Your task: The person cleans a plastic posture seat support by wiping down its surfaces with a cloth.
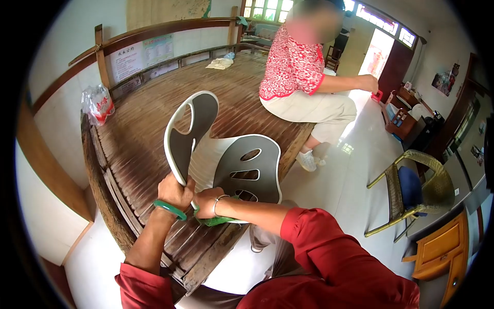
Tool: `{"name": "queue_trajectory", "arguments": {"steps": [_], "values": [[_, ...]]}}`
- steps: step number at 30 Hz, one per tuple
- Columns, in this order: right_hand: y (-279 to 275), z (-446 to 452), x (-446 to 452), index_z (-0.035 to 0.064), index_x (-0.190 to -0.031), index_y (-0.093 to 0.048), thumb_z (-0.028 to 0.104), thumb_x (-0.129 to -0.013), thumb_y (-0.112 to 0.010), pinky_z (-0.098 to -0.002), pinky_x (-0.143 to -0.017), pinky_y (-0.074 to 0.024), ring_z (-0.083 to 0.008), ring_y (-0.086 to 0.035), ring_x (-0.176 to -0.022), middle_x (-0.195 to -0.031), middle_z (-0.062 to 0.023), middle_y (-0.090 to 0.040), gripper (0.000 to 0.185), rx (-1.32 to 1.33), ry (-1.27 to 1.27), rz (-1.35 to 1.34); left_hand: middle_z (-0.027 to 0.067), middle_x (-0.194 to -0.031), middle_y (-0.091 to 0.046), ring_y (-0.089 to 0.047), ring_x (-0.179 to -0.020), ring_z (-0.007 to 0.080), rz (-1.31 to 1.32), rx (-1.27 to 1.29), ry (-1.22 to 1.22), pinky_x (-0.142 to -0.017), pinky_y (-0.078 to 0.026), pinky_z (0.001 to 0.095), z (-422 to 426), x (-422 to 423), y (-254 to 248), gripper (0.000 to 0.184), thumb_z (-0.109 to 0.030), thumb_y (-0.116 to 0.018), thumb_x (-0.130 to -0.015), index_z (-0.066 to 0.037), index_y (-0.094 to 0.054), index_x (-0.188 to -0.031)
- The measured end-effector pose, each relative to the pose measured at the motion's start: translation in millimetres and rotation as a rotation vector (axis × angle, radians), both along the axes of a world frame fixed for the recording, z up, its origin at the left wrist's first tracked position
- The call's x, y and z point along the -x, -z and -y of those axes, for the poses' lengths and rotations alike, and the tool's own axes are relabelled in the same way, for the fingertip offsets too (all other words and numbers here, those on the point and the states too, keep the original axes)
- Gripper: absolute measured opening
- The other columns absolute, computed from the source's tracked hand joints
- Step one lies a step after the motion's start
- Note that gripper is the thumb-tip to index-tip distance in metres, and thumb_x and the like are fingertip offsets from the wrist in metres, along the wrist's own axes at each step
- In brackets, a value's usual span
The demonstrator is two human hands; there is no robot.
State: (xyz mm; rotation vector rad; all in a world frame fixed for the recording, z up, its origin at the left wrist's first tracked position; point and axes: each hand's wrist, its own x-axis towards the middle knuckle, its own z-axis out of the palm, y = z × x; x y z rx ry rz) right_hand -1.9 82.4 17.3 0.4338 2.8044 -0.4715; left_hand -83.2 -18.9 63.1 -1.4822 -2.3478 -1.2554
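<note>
A white and grey plastic seat shell (247,159) with cut-out holes rests tilted near the front edge of the wooden slatted bed (144,154). My left hand (176,191), with a green bangle at the wrist, is closed around the lower rim of the seat's raised left part. Close beside it, my right hand (208,202) is closed low on the seat. A green cloth (218,220) is bunched under my right hand against the seat's lower edge. My right fingertips are partly hidden.
Another person (296,72) in a red-patterned top sits on the bed's right edge. Plastic-wrapped bottles (98,105) stand at the left corner by a wooden rail (170,28). A folded cloth (220,63) lies farther back. A woven-seat chair (411,188) and wooden cabinet (442,242) stand right.
</note>
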Motion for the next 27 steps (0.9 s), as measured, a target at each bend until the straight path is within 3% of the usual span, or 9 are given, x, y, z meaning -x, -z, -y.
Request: {"name": "queue_trajectory", "arguments": {"steps": [7, 11, 12, 14, 16, 18, 19, 24, 27], "values": [[-12.2, 4.8, -13.2, 0.0035, -0.085, -0.07, 0.035, -0.069, -0.065, -0.0413, -0.071, -0.0527, -0.0308, -0.067, -0.087, -0.089, -0.015, -0.069, 0.036, -0.105, -0.131, -0.02, 0.0237, -0.069, -0.06, -0.059, -0.069, 0.0445, -0.075, 0.016, 0.002, -0.064, -0.047, 0.0523, 3.3, 9.2, -5.2, 0.017, -0.017, -0.057, -0.075, 0.0, -0.057, -0.079], [3.6, 2.4, -15.4, 0.0051, -0.093, -0.068, 0.039, -0.07, -0.066, -0.0419, -0.074, -0.0523, -0.0322, -0.067, -0.085, -0.088, -0.0149, -0.068, 0.041, -0.157, -0.195, -0.108, 0.0239, -0.068, -0.06, -0.059, -0.066, 0.0442, -0.113, 0.009, 0.037, -0.063, -0.048, 0.0519, 6.2, 15.0, -7.1, 0.02, -0.022, -0.058, -0.073, -0.002, -0.057, -0.077], [2.9, 3.2, -17.2, 0.0054, -0.094, -0.068, 0.041, -0.07, -0.066, -0.0426, -0.074, -0.0521, -0.0327, -0.066, -0.085, -0.088, -0.0146, -0.068, 0.043, -0.147, -0.198, -0.126, 0.0221, -0.068, -0.058, -0.056, -0.067, 0.0436, -0.139, -0.021, 0.036, -0.062, -0.045, 0.0507, 8.2, 16.5, -5.8, 0.018, -0.022, -0.058, -0.078, -0.004, -0.058, -0.074], [7.5, 3.5, -21.2, 0.0044, -0.091, -0.066, 0.04, -0.072, -0.07, -0.0403, -0.07, -0.0512, -0.0312, -0.066, -0.078, -0.085, -0.014, -0.068, 0.041, -0.02, -0.188, -0.254, 0.0233, -0.071, -0.059, -0.058, -0.07, 0.0431, -0.122, 0.082, 0.071, -0.063, -0.046, 0.0503, 9.9, 26.1, -8.0, 0.02, -0.025, -0.058, -0.077, -0.005, -0.061, -0.077], [17.7, -5.6, -22.8, 0.0027, -0.087, -0.063, 0.03, -0.074, -0.074, -0.0351, -0.065, -0.0486, -0.024, -0.062, -0.068, -0.077, -0.012, -0.066, 0.032, 0.322, -0.131, -0.34, 0.0238, -0.075, -0.06, -0.059, -0.072, 0.0432, -0.101, 0.131, 0.141, -0.065, -0.047, 0.0499, 13.9, 33.7, -13.1, 0.023, -0.027, -0.055, -0.077, -0.005, -0.061, -0.081], [36.7, -16.2, -27.7, 0.0001, -0.089, -0.061, 0.028, -0.072, -0.078, -0.0349, -0.068, -0.0486, -0.0265, -0.063, -0.073, -0.079, -0.0133, -0.066, 0.036, 0.641, -0.136, -0.495, 0.0201, -0.083, -0.064, -0.062, -0.079, 0.0395, -0.061, 0.212, 0.203, -0.072, -0.049, 0.047, 20.6, 30.2, -22.9, 0.023, -0.027, -0.055, -0.078, -0.007, -0.062, -0.089], [35.3, -15.4, -31.4, -0.0003, -0.089, -0.061, 0.022, -0.073, -0.077, -0.0334, -0.069, -0.048, -0.0232, -0.062, -0.071, -0.079, -0.0138, -0.065, 0.032, 0.606, -0.118, -0.536, 0.0193, -0.084, -0.065, -0.062, -0.08, 0.0388, -0.062, 0.24, 0.184, -0.073, -0.049, 0.0466, 17.0, 29.3, -20.3, 0.022, -0.026, -0.054, -0.079, -0.007, -0.062, -0.089], [37.1, -5.1, -30.6, 0.0005, -0.09, -0.061, 0.02, -0.075, -0.075, -0.0329, -0.069, -0.0481, -0.0252, -0.063, -0.072, -0.08, -0.0138, -0.065, 0.029, 0.616, -0.051, -0.593, 0.0183, -0.086, -0.065, -0.063, -0.082, 0.0382, -0.004, 0.275, 0.174, -0.075, -0.05, 0.046, 15.9, 30.6, -20.4, 0.021, -0.024, -0.054, -0.08, -0.007, -0.063, -0.089], [35.6, 11.4, -15.8, 0.0057, -0.086, -0.065, 0.016, -0.074, -0.071, -0.0352, -0.067, -0.0488, -0.0295, -0.061, -0.074, -0.083, -0.012, -0.064, 0.017, 0.255, -0.074, -1.198, 0.019, -0.081, -0.065, -0.063, -0.08, 0.0382, -0.003, 0.268, 0.172, -0.074, -0.05, 0.0469, 11.9, 29.9, -18.6, 0.021, -0.024, -0.054, -0.08, -0.006, -0.062, -0.087]]}}
